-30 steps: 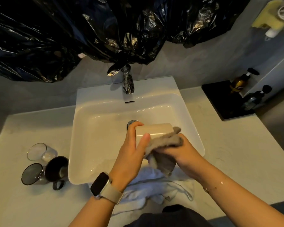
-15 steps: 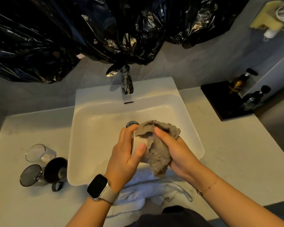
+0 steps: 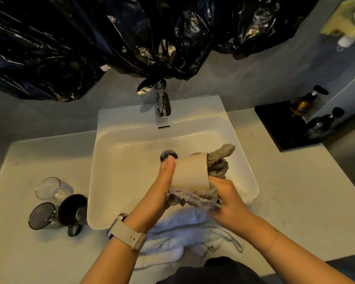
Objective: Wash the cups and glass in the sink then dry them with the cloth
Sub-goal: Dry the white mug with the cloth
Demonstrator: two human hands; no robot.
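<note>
The left hand (image 3: 162,189) is curled round a beige cup (image 3: 190,173), thumb laid along its near side and the other fingers hidden behind it, so the cup is held on its side over the front half of the white sink (image 3: 111,177), its mouth turned to the right. The right hand (image 3: 226,199) clutches a grey cloth (image 3: 195,198) against the cup's underside and right rim; part of that cloth bunches out of the cup's mouth towards the sink's right wall, while a frayed fold hangs under the cup between the two hands. Both hands stay inside the basin's outline, just short of its front lip, with the drain (image 3: 168,155) showing directly beyond the left thumb and open basin floor to the left and behind. The tap (image 3: 162,103) stands at the back edge, well apart from the cup. On the counter (image 3: 295,191) left of the sink lie three vessels close together — one clear glass (image 3: 51,188) farthest back, one smoky glass (image 3: 42,216) in front of it, and one dark mug (image 3: 73,210) with its handle towards the front, just beside the sink's left wall. A white towel (image 3: 184,232) is crumpled along the counter's front edge, beneath the wrists. To the right, well clear of the sink, a black tray (image 3: 275,124) carries two pump bottles — one amber (image 3: 301,104), one dark (image 3: 322,125). The left wrist wears one watch (image 3: 127,232).
</note>
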